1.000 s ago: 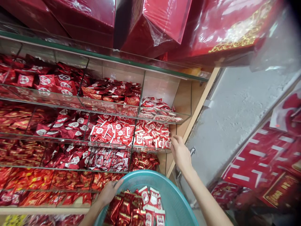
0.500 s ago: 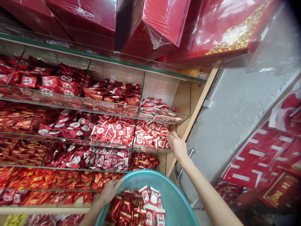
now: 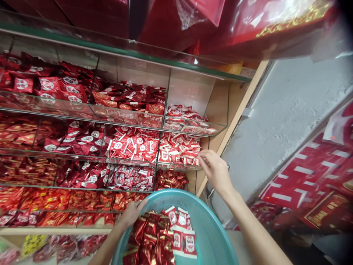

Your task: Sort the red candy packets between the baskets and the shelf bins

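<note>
A teal plastic basket [image 3: 212, 235] stands low in the middle, holding shiny dark red packets [image 3: 154, 239] and several red-and-white packets [image 3: 189, 243]. My left hand [image 3: 132, 213] grips its upper left rim. At the right end of a glass-fronted bin, my right hand [image 3: 213, 167] has its fingers bent and close together beside a heap of small red-and-white packets [image 3: 179, 149]. Whether anything is between those fingertips is too small to make out.
Tiered glass shelves [image 3: 124, 53] hold red, maroon and orange packets in divided bins. Large red boxes [image 3: 165, 29] in clear wrap sit above. A wooden side panel [image 3: 237, 121] borders a grey wall [image 3: 261, 136], with red patterned goods [image 3: 300, 173] at the right.
The view has shifted, with the upper shelf and boxes higher in the picture. My right hand has drawn slightly back from the packets. My left hand still holds the basket rim.
</note>
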`<state>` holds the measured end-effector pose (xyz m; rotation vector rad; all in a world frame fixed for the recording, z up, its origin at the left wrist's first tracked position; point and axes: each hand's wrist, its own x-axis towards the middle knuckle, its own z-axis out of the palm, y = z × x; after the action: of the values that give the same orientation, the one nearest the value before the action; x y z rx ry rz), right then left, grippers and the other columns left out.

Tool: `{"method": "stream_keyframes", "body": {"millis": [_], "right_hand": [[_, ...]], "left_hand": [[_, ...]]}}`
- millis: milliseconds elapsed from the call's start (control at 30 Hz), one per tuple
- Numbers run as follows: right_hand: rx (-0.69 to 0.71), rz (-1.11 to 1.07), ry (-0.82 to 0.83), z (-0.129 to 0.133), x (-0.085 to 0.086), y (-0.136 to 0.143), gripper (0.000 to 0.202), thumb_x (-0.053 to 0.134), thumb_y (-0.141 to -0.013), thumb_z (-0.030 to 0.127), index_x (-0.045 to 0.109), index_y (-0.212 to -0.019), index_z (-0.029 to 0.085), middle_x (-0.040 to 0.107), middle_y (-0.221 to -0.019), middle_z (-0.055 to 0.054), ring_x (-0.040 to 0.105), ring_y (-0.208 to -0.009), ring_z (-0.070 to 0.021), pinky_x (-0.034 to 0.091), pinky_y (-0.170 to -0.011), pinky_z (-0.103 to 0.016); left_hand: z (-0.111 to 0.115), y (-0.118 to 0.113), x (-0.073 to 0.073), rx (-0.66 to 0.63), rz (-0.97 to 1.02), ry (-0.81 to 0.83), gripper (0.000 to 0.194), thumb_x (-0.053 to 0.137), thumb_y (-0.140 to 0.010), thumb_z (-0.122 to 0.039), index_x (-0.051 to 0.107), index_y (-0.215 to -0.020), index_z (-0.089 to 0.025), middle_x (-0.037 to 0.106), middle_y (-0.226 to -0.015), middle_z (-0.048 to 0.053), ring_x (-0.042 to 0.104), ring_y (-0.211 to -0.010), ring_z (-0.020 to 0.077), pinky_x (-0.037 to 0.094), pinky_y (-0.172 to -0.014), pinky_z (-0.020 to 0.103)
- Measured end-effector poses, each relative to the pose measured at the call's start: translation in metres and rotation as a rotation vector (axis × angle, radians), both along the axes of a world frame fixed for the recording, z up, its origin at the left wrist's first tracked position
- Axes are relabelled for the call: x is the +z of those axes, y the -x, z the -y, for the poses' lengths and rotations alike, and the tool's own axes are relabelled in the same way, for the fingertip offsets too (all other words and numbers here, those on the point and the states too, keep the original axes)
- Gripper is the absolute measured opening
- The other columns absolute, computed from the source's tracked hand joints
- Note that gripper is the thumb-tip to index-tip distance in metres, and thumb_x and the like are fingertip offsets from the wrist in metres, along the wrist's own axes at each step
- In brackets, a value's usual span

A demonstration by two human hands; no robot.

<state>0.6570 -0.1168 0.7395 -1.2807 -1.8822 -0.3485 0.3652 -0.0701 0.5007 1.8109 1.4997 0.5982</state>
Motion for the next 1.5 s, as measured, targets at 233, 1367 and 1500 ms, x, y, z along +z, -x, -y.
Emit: {"method": "stream_keyframes", "body": {"millis": [233, 1367, 1500], "right_hand": [[0.003, 0.210, 0.566, 0.026, -0.102, 0.006, 0.024, 0.034, -0.089, 0.026, 0.055, -0.078, 0.020, 0.060, -0.078, -0.002, 0.059, -0.072, -0.0135, 0.039, -0.061, -0.022], [-0.254, 0.064, 0.200, -0.022, -0.038, 0.007, 0.024, 0.034, -0.088, 0.022, 0.054, -0.101, 0.019, 0.058, -0.099, -0.007, 0.058, -0.084, -0.0169, 0.040, -0.069, -0.025], [-0.231, 0.048, 0.222, -0.051, -0.033, -0.015, 0.029, 0.038, -0.085, 0.021, 0.052, -0.110, 0.019, 0.056, -0.105, -0.009, 0.056, -0.088, -0.0185, 0.040, -0.073, -0.027]], "left_hand": [[-0.002, -0.001, -0.005, 0.012, 0.018, 0.036, 0.056, 0.028, -0.075, -0.065, 0.052, -0.057, -0.017, 0.044, -0.050, -0.003, 0.043, -0.053, 0.0129, 0.031, -0.054, 0.022], [0.002, -0.002, 0.001, 0.009, 0.041, 0.024, 0.062, 0.026, -0.075, -0.064, 0.064, -0.071, -0.015, 0.058, -0.059, -0.001, 0.049, -0.061, 0.0155, 0.034, -0.058, 0.023], [0.002, -0.002, -0.001, 0.020, 0.037, 0.017, 0.060, 0.027, -0.074, -0.065, 0.061, -0.064, -0.016, 0.054, -0.054, -0.001, 0.048, -0.058, 0.0154, 0.033, -0.057, 0.024]]}}
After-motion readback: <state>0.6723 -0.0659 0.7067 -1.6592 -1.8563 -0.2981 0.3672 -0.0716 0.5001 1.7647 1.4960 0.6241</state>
